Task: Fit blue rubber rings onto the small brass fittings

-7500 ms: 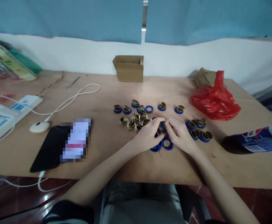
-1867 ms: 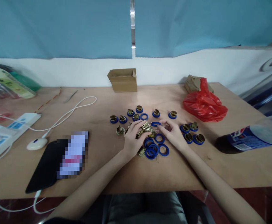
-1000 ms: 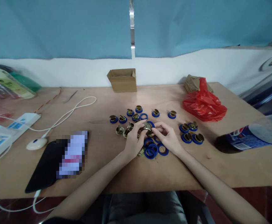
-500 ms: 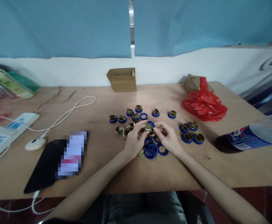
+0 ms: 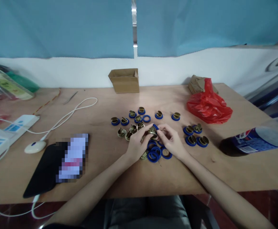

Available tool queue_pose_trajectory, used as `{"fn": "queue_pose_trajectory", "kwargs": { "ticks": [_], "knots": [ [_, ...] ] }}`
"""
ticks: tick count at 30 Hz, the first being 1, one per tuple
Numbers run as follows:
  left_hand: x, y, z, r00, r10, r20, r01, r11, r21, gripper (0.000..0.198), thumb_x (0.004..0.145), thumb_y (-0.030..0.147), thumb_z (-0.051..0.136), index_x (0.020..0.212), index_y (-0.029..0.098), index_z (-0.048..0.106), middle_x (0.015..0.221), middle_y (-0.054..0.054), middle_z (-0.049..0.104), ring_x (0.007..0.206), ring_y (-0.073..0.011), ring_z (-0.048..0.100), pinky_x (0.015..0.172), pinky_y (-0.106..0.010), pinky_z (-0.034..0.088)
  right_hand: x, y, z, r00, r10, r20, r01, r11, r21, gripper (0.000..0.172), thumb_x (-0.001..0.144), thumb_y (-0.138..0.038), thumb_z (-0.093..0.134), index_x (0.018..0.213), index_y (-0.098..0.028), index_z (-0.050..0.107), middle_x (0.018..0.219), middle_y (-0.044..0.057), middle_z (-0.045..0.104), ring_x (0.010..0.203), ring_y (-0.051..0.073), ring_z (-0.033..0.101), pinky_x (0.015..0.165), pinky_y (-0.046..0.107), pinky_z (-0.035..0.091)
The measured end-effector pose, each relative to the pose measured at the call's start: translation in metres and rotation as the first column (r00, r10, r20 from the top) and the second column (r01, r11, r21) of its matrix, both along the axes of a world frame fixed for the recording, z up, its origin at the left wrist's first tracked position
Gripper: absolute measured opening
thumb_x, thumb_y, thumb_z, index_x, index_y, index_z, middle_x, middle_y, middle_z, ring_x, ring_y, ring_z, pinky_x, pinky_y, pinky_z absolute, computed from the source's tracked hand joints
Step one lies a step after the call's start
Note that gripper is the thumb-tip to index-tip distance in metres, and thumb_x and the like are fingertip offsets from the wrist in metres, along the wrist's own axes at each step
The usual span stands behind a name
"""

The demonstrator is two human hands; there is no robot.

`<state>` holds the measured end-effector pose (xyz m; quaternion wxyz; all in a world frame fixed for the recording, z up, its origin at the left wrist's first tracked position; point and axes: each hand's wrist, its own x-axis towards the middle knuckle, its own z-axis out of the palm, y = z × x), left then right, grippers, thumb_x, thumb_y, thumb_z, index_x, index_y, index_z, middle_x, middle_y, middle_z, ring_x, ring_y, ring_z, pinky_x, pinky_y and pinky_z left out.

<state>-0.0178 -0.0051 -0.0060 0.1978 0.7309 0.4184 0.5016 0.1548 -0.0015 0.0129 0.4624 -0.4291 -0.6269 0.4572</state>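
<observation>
Between my hands is a round brass-coloured fitting point(image 5: 151, 130) with a blue ring point(image 5: 155, 126) at its right side. My left hand point(image 5: 136, 143) pinches the fitting between thumb and fingers. My right hand point(image 5: 172, 140) is closed, its fingertips gripping the blue ring against the fitting; whether the ring is fully seated is hidden. Below my hands lies a pile of loose blue rings point(image 5: 153, 161), partly covered. Several brass fittings without blue rings point(image 5: 122, 133) stand left of my hands. Fittings seated in blue rings point(image 5: 190, 140) stand at the right and farther back point(image 5: 141, 110).
A Pepsi bottle point(image 5: 251, 141) lies at the right, near a red plastic bag point(image 5: 209, 106). At the back stands a cardboard box point(image 5: 126, 85). On the left are a phone with its screen blurred out point(image 5: 73, 159), a black flat object point(image 5: 42, 171), white cables and a power strip point(image 5: 21, 124).
My hands stay at nearly the same spot. The brass fitting between them has turned slightly, with the blue ring still at its right side. The view has shifted a little.
</observation>
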Motion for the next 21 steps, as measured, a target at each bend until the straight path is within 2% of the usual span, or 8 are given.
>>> {"fn": "queue_pose_trajectory", "kwargs": {
  "ticks": [8, 14, 21],
  "knots": [
    [0.0017, -0.0006, -0.0018, 1.0, -0.006, 0.023, 0.007, 1.0, -0.027, 0.04, 0.095, 0.018, 0.057, 0.134, 0.023, 0.059, 0.118, -0.007, 0.074, 0.102, -0.0184, 0.073, 0.092, -0.032, 0.06, 0.0001, 0.0012, -0.003, 0.999, -0.01, 0.041, 0.008, 0.999, 0.051, 0.024, 0.096, -0.046, 0.055, 0.095, -0.022, 0.059, 0.08, 0.001, 0.061, 0.061, 0.015, 0.059, 0.059, 0.028, 0.049],
    [0.002, -0.0012, -0.0026, 0.999, -0.023, 0.03, 0.023, 1.0, 0.012, 0.038, 0.096, 0.02, 0.057, 0.133, 0.024, 0.06, 0.121, -0.009, 0.071, 0.106, -0.0199, 0.071, 0.091, -0.033, 0.061, 0.0001, 0.0011, -0.0047, 0.999, -0.012, 0.037, 0.01, 0.999, 0.047, 0.022, 0.097, -0.045, 0.053, 0.097, -0.023, 0.058, 0.078, 0.001, 0.059, 0.058, 0.015, 0.058, 0.056, 0.028, 0.047],
    [0.0039, -0.0032, -0.0042, 0.997, -0.013, 0.072, 0.015, 1.0, -0.022, 0.037, 0.095, 0.025, 0.059, 0.132, 0.024, 0.058, 0.111, -0.007, 0.063, 0.092, -0.0147, 0.068, 0.078, -0.027, 0.062, 0.0, 0.0014, -0.0074, 0.999, -0.004, 0.047, 0.003, 0.999, 0.038, 0.023, 0.097, -0.046, 0.052, 0.098, -0.023, 0.058, 0.082, 0.001, 0.059, 0.059, 0.015, 0.058, 0.057, 0.028, 0.048]
  ]
}}
